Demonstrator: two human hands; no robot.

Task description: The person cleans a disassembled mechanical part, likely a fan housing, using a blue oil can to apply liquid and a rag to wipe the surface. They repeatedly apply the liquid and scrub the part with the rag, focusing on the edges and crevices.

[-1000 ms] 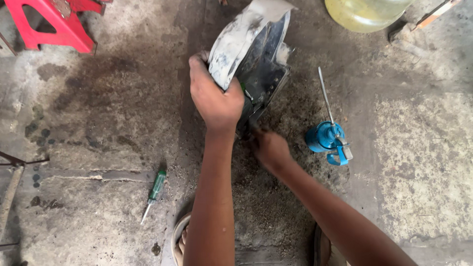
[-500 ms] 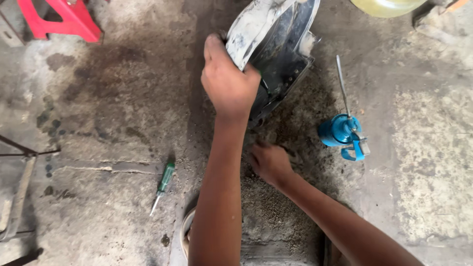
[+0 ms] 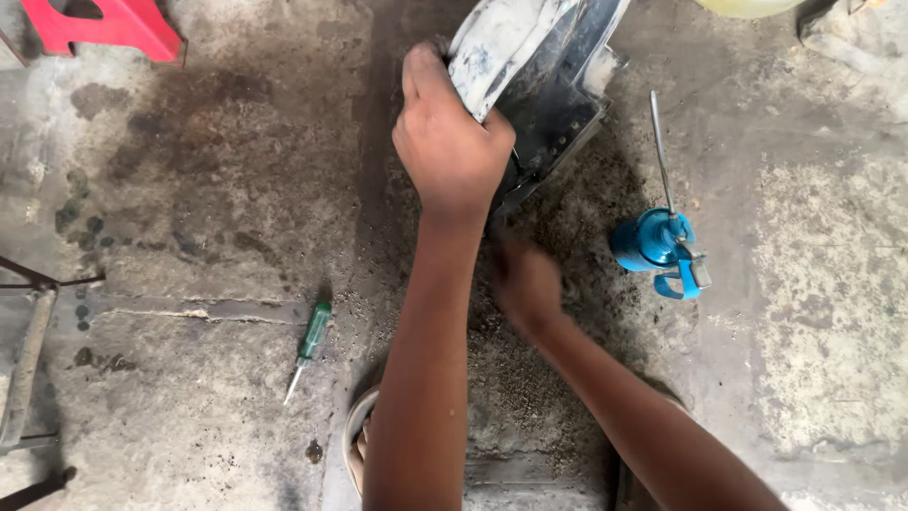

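— Where's the part sitting?

— The dirty white and black housing (image 3: 534,76) stands in the upper middle of the frame, tilted on the stained concrete floor (image 3: 208,189), its long axis running from lower left up toward the top right edge. My left hand (image 3: 452,142) is on its lower left end, fingers wrapped over the pale curved rim, closed firmly on it.

— And the other hand?

— My right hand (image 3: 528,284) is lower, just below the housing's bottom corner, near the gritty floor. It's blurred, so I can't tell whether it is closed or holding anything.

— Which is nearer the part?

— The left, touching it; the right sits just beneath, apart from it.

— Anything else around?

— A blue oil can (image 3: 657,244) with a long thin spout stands right of centre, well clear. A green-handled screwdriver (image 3: 307,348) lies at lower left, and a red stool (image 3: 104,24) shows at the upper left corner.
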